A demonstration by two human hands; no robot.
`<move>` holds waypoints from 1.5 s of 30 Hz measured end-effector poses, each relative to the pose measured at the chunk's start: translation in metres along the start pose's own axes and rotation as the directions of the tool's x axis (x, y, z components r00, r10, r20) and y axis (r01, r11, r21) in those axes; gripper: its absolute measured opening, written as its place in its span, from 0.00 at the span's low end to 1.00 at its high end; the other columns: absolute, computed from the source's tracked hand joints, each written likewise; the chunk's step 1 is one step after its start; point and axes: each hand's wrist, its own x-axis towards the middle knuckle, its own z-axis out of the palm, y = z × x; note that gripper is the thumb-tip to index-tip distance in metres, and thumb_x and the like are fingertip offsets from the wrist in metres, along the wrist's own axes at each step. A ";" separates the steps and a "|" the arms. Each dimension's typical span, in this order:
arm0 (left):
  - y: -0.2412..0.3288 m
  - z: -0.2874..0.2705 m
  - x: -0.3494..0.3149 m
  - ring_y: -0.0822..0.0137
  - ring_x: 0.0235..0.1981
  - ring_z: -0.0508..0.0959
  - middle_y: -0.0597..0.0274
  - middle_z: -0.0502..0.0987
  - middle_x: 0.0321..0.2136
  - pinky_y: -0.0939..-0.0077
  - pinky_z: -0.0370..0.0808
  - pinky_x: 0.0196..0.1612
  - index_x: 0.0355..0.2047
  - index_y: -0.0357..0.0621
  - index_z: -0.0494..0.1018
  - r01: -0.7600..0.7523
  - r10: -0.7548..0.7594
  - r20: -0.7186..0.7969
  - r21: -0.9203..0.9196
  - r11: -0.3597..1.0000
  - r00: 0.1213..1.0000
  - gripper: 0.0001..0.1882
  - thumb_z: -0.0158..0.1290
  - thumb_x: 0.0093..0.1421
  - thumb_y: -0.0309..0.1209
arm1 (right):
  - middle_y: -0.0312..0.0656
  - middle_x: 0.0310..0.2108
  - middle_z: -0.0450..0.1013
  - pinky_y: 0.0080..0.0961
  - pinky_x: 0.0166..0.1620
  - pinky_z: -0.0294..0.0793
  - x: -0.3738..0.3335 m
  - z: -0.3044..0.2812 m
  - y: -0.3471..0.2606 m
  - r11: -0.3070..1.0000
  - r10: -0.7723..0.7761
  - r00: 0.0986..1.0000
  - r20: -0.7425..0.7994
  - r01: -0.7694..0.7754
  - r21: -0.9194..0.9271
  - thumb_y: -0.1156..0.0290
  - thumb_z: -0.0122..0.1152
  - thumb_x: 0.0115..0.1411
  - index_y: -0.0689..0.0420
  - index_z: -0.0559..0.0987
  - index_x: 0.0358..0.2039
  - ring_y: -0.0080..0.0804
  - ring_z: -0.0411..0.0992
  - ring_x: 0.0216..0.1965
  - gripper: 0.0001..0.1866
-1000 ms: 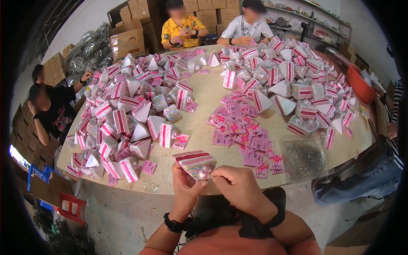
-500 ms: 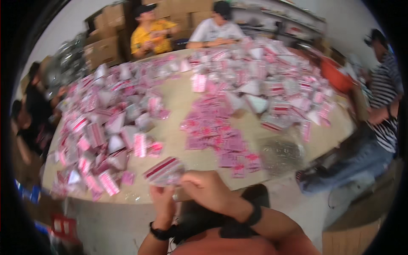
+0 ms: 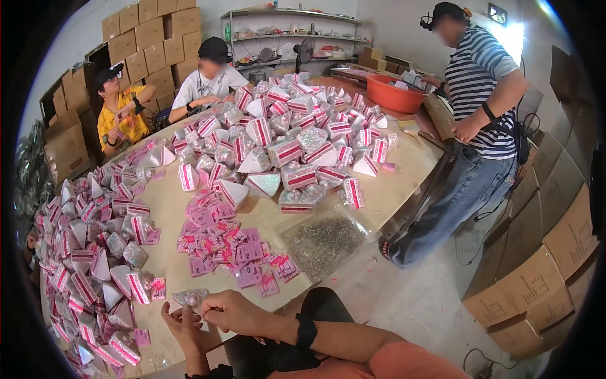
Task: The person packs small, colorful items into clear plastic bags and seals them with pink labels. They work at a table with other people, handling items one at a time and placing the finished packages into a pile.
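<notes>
Near the table's front edge, my left hand [image 3: 184, 327] holds a small wedge shaped like a cake slice [image 3: 190, 297], its glittery silver face turned up. My right hand [image 3: 238, 313] is pinched closed against the near side of the slice; whatever lies between its fingertips is hidden. Just beyond my hands lies a spread pile of pink printed cards [image 3: 218, 235]. To the right of the cards, a clear plastic bag [image 3: 325, 240] of small thin metal-coloured pieces lies flat.
Similar slices with red-and-white striped sides form a heap at left [image 3: 95, 271] and another heap [image 3: 297, 142] beyond the cards. An orange basin [image 3: 396, 93] stands at the far right beside a standing person in stripes [image 3: 476, 95]. Two people sit across the table. Cardboard boxes [image 3: 536, 278] line the right.
The view has swung to the right, bringing the standing person and boxes further in. The slice has been turned, so its striped side no longer faces up. Both hands stay at it.
</notes>
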 end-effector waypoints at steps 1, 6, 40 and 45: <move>0.002 -0.001 0.001 0.73 0.24 0.67 0.60 0.65 0.30 0.83 0.65 0.24 0.52 0.37 0.53 -0.024 0.025 -0.009 0.117 0.993 1.000 0.28 0.50 0.54 0.31 | 0.34 0.15 0.66 0.17 0.19 0.60 0.000 -0.003 0.002 1.000 -0.011 1.000 0.009 0.011 0.014 0.75 0.49 0.53 0.64 0.73 0.26 0.17 0.62 0.15 0.06; -0.011 -0.011 0.006 0.66 0.35 0.69 0.54 0.64 0.41 0.74 0.66 0.35 0.54 0.36 0.52 -0.226 0.238 -0.009 0.272 0.935 0.971 0.30 0.49 0.52 0.30 | 0.34 0.16 0.66 0.17 0.19 0.60 0.001 -0.012 0.014 0.995 -0.044 0.999 -0.001 0.044 0.084 0.78 0.48 0.52 0.64 0.72 0.26 0.17 0.63 0.15 0.05; 0.043 0.002 -0.065 0.51 0.29 0.73 0.52 0.71 0.28 0.64 0.70 0.30 0.35 0.39 0.66 -0.759 0.531 0.615 0.178 0.626 0.583 0.10 0.50 0.52 0.28 | 0.34 0.14 0.65 0.12 0.17 0.56 -0.023 -0.015 -0.001 0.985 0.139 0.988 0.060 -0.144 0.092 0.81 0.49 0.50 0.62 0.68 0.28 0.16 0.61 0.14 0.04; 0.042 -0.004 -0.065 0.53 0.25 0.72 0.52 0.70 0.22 0.66 0.68 0.27 0.27 0.38 0.66 -0.665 0.491 0.566 0.142 0.733 0.662 0.05 0.48 0.53 0.27 | 0.34 0.17 0.67 0.13 0.21 0.61 -0.023 -0.009 0.005 0.991 0.132 0.989 0.068 -0.132 0.003 0.79 0.52 0.51 0.62 0.69 0.29 0.17 0.65 0.19 0.04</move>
